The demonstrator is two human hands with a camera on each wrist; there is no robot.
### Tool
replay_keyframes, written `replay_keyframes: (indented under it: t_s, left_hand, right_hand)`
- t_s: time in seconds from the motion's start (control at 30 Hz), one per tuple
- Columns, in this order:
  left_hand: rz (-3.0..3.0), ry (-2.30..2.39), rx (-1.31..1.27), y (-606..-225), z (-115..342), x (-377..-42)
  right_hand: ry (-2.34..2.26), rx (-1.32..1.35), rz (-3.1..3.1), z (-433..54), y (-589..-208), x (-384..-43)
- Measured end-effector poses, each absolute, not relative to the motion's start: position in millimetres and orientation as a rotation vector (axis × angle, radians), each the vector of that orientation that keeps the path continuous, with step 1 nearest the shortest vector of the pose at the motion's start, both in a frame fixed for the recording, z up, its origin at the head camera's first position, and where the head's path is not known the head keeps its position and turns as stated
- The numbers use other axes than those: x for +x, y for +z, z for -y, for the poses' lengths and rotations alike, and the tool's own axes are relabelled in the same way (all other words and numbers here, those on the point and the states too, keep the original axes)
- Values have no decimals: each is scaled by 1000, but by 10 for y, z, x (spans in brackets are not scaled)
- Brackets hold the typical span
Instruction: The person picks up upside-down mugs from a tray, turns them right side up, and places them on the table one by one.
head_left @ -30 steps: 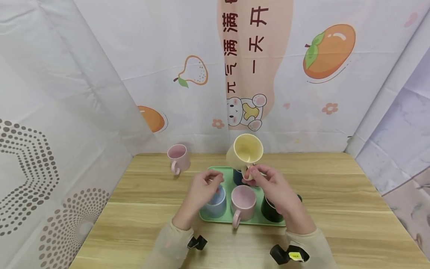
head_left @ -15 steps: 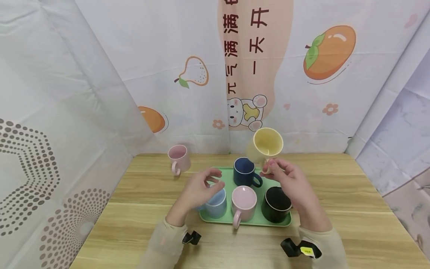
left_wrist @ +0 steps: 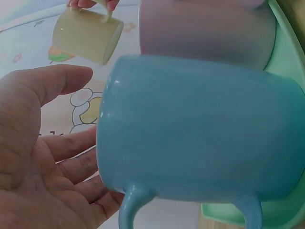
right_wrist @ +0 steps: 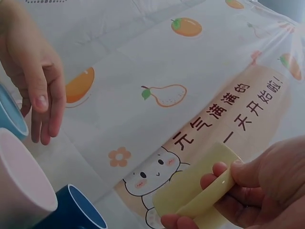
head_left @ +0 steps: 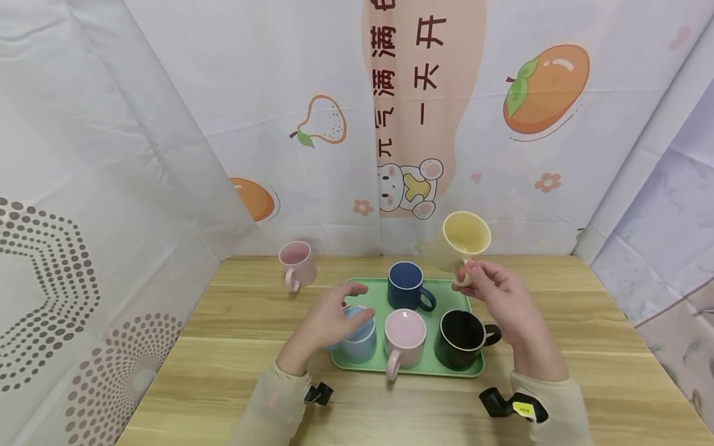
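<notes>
My right hand (head_left: 504,297) pinches the handle of a pale yellow mug (head_left: 465,238), held tilted above the tray's back right, its mouth toward me. In the right wrist view, fingers and thumb wrap the handle of the yellow mug (right_wrist: 198,186). My left hand (head_left: 329,316) hovers over the light blue mug (head_left: 359,341), fingers spread and loosely bent. The left wrist view has the light blue mug (left_wrist: 200,129) large, with the left palm (left_wrist: 52,162) beside its rim, holding nothing. On the green tray (head_left: 379,291) also stand a pink mug (head_left: 405,337), a navy mug (head_left: 405,286) and a black mug (head_left: 458,341).
Another pink mug (head_left: 298,265) stands on the wooden table (head_left: 234,322) at the back left, outside the tray. A printed white curtain (head_left: 318,204) hangs directly behind the table's back edge. The black mug's handle (head_left: 493,334) sticks out past the tray's right side.
My right hand has carried the yellow mug rightward from over the navy mug, which now shows fully, as does the black mug. My left hand has shifted slightly and its fingers have spread.
</notes>
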State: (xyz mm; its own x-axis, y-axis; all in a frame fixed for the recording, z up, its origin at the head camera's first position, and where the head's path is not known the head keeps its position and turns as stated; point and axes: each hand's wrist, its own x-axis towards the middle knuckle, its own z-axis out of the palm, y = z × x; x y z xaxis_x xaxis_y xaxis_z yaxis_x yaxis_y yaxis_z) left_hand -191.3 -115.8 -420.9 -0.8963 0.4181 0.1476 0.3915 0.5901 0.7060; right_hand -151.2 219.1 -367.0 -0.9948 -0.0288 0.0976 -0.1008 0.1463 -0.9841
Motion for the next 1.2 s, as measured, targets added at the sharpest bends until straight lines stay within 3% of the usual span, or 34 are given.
replay_keyframes:
  t_s: [0.73,1.2]
  left_hand:
    - [-2630,1033,881,-4325,1385,-1980]
    - [-2591,942,955,-4274,1462,-1989]
  right_hand:
    - [2096,72,2263,-2396,-3930,-1734]
    - [1981,-127,2323,-2639,-4264,-1922]
